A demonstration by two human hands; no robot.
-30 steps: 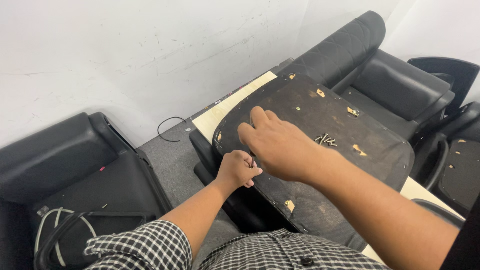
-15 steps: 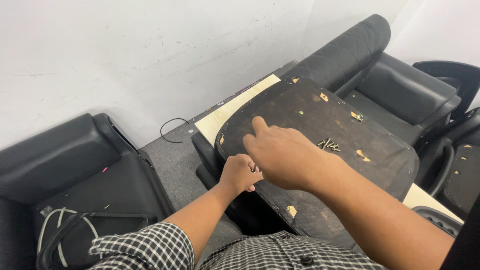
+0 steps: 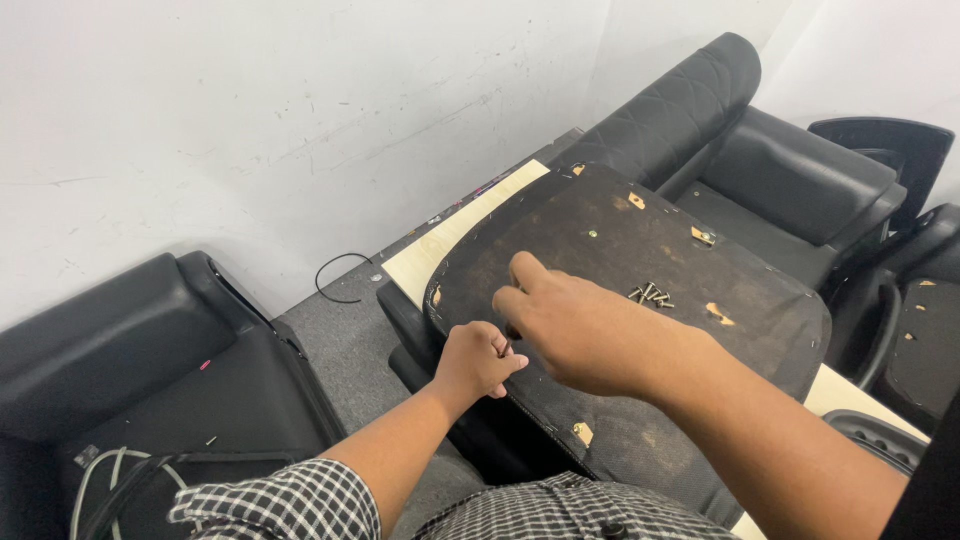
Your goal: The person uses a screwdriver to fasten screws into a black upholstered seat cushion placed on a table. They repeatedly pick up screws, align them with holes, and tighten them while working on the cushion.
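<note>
Far left: black padded seat part (image 3: 120, 350) lying on the grey floor (image 3: 345, 350), a bundle of pale cables (image 3: 100, 480) at its lower corner, cut off by the frame edge. Thin black wire loop (image 3: 340, 275) on the floor against the white wall (image 3: 250, 110). Centre left: left hand (image 3: 475, 360), clenched at the near edge of the seat panel, fingers curled around something small and dark; what it is cannot be told, hidden between the two hands. Centre: seat panel (image 3: 620, 250), underside up, dark fabric-covered board, resting tilted on black upholstered parts, with a pale wooden board (image 3: 450, 240) showing under its left edge. Likely stiff and fairly light for its size, cloth face rough rather than slippery, frayed where tan patches (image 3: 582, 433) show through; best gripped at the rim, both sides, since the flat face offers no hold. Centre right: right hand (image 3: 575, 325), fingers bent and pinched towards the left hand at the panel edge, covering the spot being worked; whether anything is gripped cannot be told. Loose screws (image 3: 650, 294) in a small heap on the panel, free to roll or slide if it tips. Right: black quilted sofa section (image 3: 760, 170), further black chair parts (image 3: 930, 340) cropped at the frame edge. Supports under the panel mostly hidden.
</note>
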